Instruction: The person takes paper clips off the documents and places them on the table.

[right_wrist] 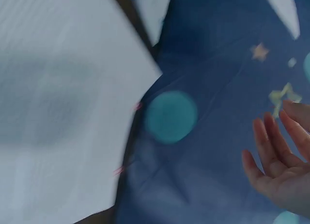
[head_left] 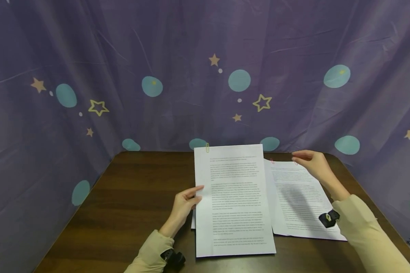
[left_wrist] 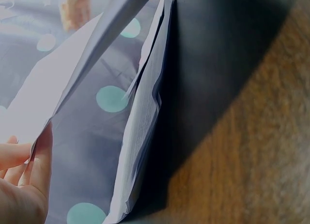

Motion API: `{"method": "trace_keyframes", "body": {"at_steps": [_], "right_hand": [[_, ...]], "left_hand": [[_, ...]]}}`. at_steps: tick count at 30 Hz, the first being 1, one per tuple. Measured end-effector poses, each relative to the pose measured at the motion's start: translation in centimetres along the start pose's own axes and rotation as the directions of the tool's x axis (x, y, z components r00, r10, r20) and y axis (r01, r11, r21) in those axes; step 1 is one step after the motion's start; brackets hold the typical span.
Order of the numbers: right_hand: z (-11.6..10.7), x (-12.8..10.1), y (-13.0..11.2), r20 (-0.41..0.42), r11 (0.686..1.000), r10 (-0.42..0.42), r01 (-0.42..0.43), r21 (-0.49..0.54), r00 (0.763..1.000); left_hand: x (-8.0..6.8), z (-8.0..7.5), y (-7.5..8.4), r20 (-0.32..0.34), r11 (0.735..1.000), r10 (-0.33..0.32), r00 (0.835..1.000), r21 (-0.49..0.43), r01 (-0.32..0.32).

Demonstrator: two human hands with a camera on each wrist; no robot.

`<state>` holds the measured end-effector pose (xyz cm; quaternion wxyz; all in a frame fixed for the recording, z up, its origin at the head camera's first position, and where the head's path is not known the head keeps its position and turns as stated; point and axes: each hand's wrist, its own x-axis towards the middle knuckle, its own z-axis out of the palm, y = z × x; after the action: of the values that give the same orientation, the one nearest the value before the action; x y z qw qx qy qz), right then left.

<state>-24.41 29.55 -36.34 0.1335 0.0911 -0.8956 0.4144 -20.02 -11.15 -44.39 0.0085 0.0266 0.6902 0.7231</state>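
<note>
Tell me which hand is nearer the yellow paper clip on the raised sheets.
Left. The left hand grips the left edge of the raised sheets that carry the yellow clip at their top corner. The right hand hovers apart over the flat sheets.

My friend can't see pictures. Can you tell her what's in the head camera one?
A person's left hand holds up a printed paper stack with a yellow paper clip over a dark wooden table. Their open right hand hovers above more printed pages lying on the right, before a purple starry cloth.
</note>
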Motion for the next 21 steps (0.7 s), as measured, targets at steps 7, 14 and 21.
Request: {"method": "trace_keyframes", "body": {"at_steps": [7,14,21], "right_hand": [[1.7,1.4,-6.0,0.026,0.999,-0.033,0.033,-0.003,0.999],[3.8,2.6,-9.7,0.063,0.992,-0.093,0.087,0.091,0.994],[6.1,3.5,-12.4,0.110,0.981,-0.157,0.143,0.127,0.981]], "left_hand": [[-0.8,0.4,1.7,0.000,0.999,0.014,1.000,0.046,-0.014],[-1.1,0.6,2.1,-0.003,0.997,0.032,0.999,0.066,-0.032],[-0.7,0.6,1.3,0.009,0.999,0.025,1.000,0.042,-0.025]]}}
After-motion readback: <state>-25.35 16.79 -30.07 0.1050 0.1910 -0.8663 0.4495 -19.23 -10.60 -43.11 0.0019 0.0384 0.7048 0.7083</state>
